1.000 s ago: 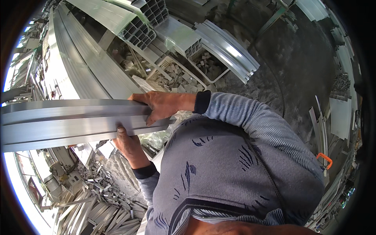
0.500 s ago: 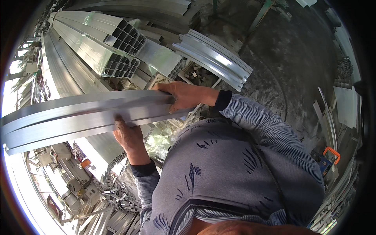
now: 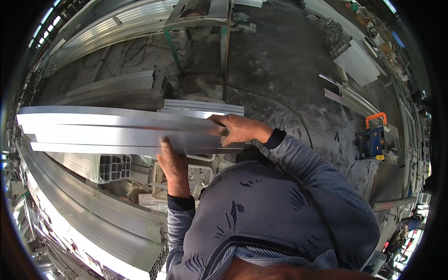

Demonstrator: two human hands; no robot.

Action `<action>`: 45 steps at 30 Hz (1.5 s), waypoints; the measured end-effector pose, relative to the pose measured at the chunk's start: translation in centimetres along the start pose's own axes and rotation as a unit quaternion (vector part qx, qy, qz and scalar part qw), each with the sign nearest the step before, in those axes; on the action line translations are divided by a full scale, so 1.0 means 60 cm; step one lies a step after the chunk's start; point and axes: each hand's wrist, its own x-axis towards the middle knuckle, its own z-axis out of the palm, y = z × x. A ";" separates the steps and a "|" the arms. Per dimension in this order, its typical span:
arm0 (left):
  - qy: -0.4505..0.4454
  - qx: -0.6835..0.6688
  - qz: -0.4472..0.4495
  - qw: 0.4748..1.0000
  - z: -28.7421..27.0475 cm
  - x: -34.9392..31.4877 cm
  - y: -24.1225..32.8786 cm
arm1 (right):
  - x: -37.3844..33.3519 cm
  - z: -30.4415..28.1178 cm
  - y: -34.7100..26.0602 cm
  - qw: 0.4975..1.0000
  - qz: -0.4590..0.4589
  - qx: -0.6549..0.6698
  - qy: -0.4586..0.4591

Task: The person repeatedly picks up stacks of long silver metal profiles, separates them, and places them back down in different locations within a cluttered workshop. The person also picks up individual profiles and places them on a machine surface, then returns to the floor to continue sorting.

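Silvery strips [image 3: 102, 132] stretch level from frame left to centre. The right hand [image 3: 243, 129], partly curled, grips near their right end; the left hand [image 3: 174, 164], fingers hidden, clasps their lower edge.

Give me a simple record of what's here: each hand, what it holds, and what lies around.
Left hand: left hand grips the near edge of the metal strips, thumb on top
Right hand: right hand grips the strips near their right end
Held item: long, flat, silvery, several side by side; exact count unclear
Nearer the body, left: bundled square tubes and a pale plastic crate
Right, on the floor: blue object with an orange handle
Far side: green-legged stand
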 end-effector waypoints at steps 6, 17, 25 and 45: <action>-0.040 -0.047 0.043 0.997 0.072 0.069 -0.041 | 0.002 -0.077 0.038 0.998 0.054 -0.010 0.014; 0.025 -0.104 -0.079 0.991 0.377 0.315 -0.257 | 0.068 -0.432 0.305 0.998 0.046 -0.012 -0.049; 0.271 -0.187 -0.278 0.903 0.481 0.431 -0.526 | 0.125 -0.559 0.569 0.944 0.161 0.210 -0.197; 0.347 -0.128 -0.308 0.877 0.101 0.535 -0.811 | 0.364 -0.223 0.820 0.851 0.357 0.239 -0.302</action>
